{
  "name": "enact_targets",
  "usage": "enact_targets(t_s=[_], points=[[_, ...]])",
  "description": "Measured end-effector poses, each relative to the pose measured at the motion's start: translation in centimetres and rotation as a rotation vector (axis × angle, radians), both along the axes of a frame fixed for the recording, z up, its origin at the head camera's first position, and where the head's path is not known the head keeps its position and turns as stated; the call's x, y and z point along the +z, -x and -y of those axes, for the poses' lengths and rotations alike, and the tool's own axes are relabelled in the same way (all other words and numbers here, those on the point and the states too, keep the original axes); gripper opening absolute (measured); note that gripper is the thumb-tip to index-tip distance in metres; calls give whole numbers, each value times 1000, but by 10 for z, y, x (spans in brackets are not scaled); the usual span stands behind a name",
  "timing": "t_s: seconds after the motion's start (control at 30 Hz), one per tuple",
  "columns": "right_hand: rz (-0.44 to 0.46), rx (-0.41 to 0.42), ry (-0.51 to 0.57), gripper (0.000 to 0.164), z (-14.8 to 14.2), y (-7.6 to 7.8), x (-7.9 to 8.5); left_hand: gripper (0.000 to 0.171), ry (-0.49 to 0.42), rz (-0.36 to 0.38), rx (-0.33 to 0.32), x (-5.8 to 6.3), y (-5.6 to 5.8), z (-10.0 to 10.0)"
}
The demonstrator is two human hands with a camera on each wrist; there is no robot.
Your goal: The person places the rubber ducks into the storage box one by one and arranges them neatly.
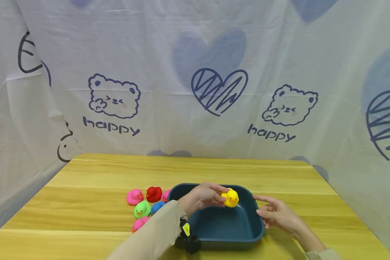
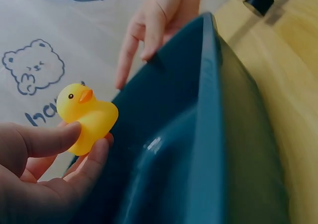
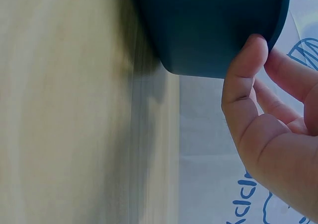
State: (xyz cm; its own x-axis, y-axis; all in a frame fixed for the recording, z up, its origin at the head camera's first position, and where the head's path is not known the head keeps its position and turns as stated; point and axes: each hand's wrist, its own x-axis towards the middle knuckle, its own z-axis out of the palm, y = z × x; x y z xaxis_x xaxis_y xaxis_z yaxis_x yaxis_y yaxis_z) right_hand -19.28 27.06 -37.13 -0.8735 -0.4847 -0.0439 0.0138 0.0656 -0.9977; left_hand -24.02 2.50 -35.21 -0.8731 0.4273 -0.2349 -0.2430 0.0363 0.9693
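Observation:
A yellow rubber duck [image 1: 232, 198] is pinched between the thumb and fingers of my left hand [image 1: 205, 196], above the inside of a dark teal plastic bin [image 1: 221, 226]. In the left wrist view the duck [image 2: 92, 117] is upright, its orange beak showing. At the bin's right end is my right hand [image 1: 281, 217], index finger stretched out to the rim. The right wrist view shows its thumb [image 3: 248, 60] against the bin's outer wall [image 3: 208, 30] near the rim. My left forearm covers part of the bin's left side.
Left of the bin, several rubber ducks stand close together, among them a red duck [image 1: 154, 194], a green duck [image 1: 142, 209], a blue duck [image 1: 157, 207] and a pink duck [image 1: 134, 197]. A printed cloth [image 1: 169, 126] hangs behind the wooden table [image 1: 84, 216].

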Motion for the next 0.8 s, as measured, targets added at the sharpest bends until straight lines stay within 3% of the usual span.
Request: enact_targets(t_s=[0.4,0.8], points=[[16,-10,-25,63,1,0,2,32,67,52,2,-11,7,-17],[29,-3,-8,64,2,0,1,35,152,107,-56,-16,6,-24]])
